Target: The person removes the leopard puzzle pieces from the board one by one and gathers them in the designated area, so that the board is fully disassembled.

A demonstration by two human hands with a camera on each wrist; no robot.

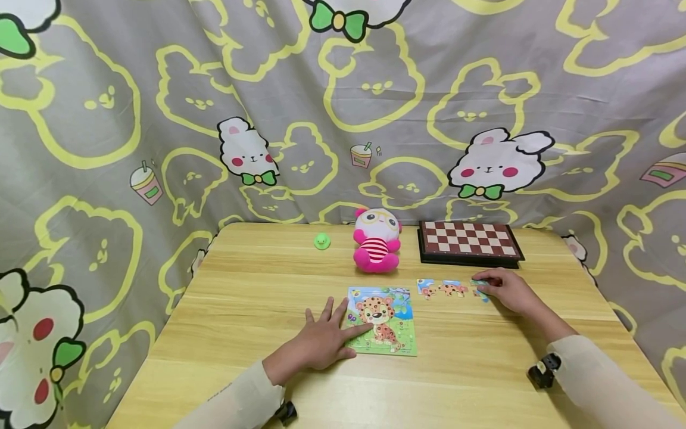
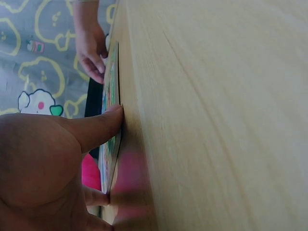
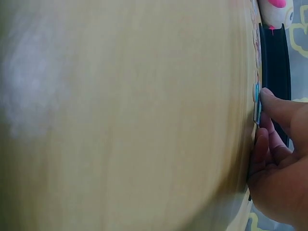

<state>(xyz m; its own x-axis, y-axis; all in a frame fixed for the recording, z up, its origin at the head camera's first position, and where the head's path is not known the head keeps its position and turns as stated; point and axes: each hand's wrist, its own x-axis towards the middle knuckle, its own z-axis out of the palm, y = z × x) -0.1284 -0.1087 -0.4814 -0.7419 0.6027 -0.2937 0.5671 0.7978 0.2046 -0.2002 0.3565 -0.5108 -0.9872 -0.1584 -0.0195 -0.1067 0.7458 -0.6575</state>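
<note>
A square leopard puzzle [image 1: 404,330] lies flat on the wooden table, its picture facing up. My left hand [image 1: 323,342] is spread at its left side, with the index finger reaching across the picture; the thumb is near the lower edge. In the left wrist view, the thumb [image 2: 98,129] overlaps the puzzle's edge [image 2: 113,149]. Farther right, my right hand [image 1: 509,290] pinches a small blue puzzle piece [image 3: 258,103] between thumb and fingers, low at the tabletop. Two other loose leopard pieces, a left one [image 1: 427,288] and a middle one [image 1: 452,288], lie beside it.
Behind the puzzle sits a pink and white plush toy [image 1: 377,241], with a small green duck [image 1: 322,241] to its left. A checkered board box [image 1: 468,241] stands behind the loose pieces. A patterned grey curtain [image 1: 300,196] hangs along the table's back edge.
</note>
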